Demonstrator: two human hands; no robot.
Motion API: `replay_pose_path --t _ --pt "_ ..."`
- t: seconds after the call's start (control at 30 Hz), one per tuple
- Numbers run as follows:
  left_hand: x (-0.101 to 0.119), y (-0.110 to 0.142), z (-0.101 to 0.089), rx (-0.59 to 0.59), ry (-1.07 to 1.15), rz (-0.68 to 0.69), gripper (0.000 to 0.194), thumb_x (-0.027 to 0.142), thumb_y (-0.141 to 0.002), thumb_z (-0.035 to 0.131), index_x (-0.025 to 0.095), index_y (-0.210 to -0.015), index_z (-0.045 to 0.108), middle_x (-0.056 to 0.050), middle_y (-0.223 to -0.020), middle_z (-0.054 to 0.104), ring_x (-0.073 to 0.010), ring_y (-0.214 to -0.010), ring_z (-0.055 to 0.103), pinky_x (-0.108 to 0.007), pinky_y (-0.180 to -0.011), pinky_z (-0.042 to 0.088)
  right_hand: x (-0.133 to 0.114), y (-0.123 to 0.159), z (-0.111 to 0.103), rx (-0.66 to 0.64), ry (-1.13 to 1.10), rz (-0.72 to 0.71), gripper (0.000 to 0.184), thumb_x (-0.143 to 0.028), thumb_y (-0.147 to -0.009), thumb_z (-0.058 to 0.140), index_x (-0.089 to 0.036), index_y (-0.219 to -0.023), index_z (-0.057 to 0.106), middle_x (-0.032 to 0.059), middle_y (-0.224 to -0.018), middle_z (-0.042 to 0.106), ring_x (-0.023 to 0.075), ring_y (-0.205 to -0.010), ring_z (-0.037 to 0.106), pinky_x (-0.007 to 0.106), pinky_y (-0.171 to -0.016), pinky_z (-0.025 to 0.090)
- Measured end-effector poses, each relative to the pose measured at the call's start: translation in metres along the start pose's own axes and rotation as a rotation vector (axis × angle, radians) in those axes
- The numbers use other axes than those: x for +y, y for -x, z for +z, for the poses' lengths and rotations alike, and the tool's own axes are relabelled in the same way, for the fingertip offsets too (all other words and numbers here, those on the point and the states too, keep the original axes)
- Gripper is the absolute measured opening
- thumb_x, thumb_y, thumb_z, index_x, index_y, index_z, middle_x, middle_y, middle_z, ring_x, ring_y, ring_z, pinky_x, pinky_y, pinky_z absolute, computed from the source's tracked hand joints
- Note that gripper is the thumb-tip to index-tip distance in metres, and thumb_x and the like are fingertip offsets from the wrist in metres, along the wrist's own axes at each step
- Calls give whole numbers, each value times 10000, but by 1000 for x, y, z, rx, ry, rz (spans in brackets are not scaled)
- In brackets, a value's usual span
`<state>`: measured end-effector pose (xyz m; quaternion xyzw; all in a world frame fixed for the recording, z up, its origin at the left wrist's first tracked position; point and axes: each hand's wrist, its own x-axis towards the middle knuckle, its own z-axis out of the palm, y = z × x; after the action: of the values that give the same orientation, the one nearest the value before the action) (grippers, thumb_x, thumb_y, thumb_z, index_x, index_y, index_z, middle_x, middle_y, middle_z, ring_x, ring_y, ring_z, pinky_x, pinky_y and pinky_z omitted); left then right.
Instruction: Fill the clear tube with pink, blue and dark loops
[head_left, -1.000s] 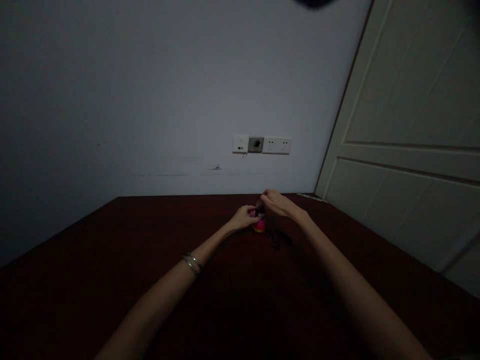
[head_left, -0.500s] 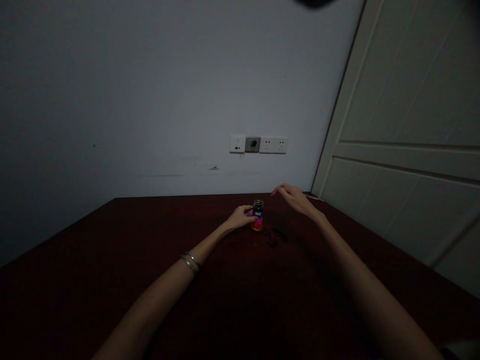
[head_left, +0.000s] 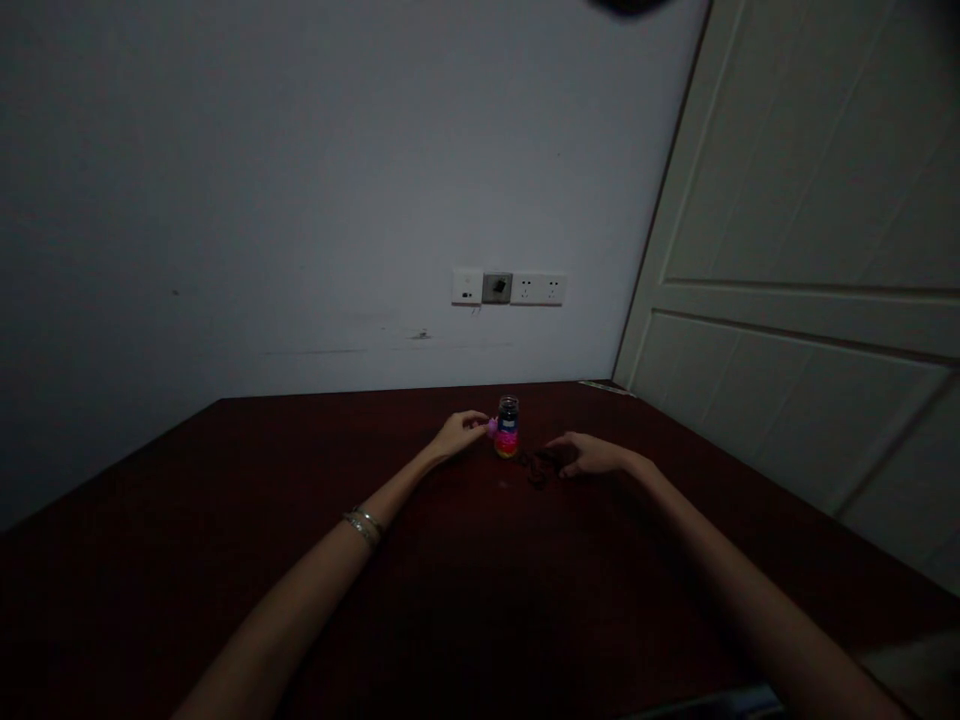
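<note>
A small glass jar (head_left: 508, 418) stands upright on the dark red table, its mouth open at the top. Blue, pink, red and yellow stripes circle it; whether they are bands or a print I cannot tell. A pink knobbly ornament (head_left: 492, 427) sticks out at its left side. My left hand (head_left: 459, 434) is beside that ornament, thumb and fingers apart, close to or touching it. To the right of the jar lies a small pile of dark looped bands (head_left: 538, 466), dim against the wood. My right hand (head_left: 592, 454) reaches down to the pile with fingers spread, its fingertips at the loops.
The dark red table (head_left: 337, 440) runs back to a pale wall (head_left: 300, 200) with sockets (head_left: 536, 289). A white panelled door (head_left: 787, 240) rises on the right. Near the back right edge lies a thin pale strip (head_left: 606, 388).
My right hand has come down from above the table to the dark bands. My left hand has loosened from around the jar and shifted slightly left. The camera view has turned a little.
</note>
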<state>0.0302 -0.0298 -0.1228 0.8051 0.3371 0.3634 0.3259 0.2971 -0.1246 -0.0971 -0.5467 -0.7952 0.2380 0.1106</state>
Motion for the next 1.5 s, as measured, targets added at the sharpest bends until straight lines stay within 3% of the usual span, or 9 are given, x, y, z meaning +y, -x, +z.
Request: replay_pose_path --t 0.13,0.27,0.53,0.77,1.0,1.23,1.5 --pt "-17 5 -15 191 22 -87 253 276 -733 520 99 -861 649 -88 -907 647 -166 -853 569 -275 -802 410 4 -5 4 36 40 40 416 -237 -620 622 -147 -1026 617 91 -1049 606 209 -948 557 319 -833 426" --pt "-33 10 -24 292 13 -169 242 264 -733 501 99 -817 656 -85 -875 656 -176 -848 582 -282 -801 421 10 -14 8 45 62 64 282 -190 -632 587 -153 -905 650 61 -899 650 181 -817 585 278 -728 449" --pt "-39 14 -21 246 -66 -135 250 257 -738 468 116 -805 663 -62 -847 661 -170 -839 582 -275 -795 421 15 -27 16 96 155 18 184 -134 -648 509 -132 -743 667 42 -721 650 149 -663 567 225 -614 416" --pt "-40 15 -22 249 -85 -132 251 234 -740 458 113 -803 668 -66 -835 662 -172 -822 583 -277 -779 422 10 -22 20 131 178 8 230 -109 -618 486 -133 -770 656 32 -713 639 148 -678 564 213 -599 398" --pt "-43 15 -22 252 -93 -173 266 246 -752 450 114 -818 671 -53 -771 654 -168 -796 581 -264 -745 425 10 -18 22 188 90 88 200 -113 -618 504 -141 -754 648 29 -699 632 140 -649 559 210 -577 407" --pt "-41 16 -22 245 -106 -141 243 227 -738 461 119 -798 669 -61 -833 662 -167 -822 585 -260 -772 418 -2 -13 1 302 -93 44 175 -189 -670 522 -121 -792 627 40 -700 629 130 -613 569 223 -556 431" --pt "-38 18 -22 230 -136 -114 248 230 -748 455 106 -807 662 -79 -866 663 -172 -844 587 -261 -789 415 -46 -37 -45 380 -291 -97 231 -255 -691 567 -106 -861 613 38 -681 625 117 -576 559 247 -569 448"
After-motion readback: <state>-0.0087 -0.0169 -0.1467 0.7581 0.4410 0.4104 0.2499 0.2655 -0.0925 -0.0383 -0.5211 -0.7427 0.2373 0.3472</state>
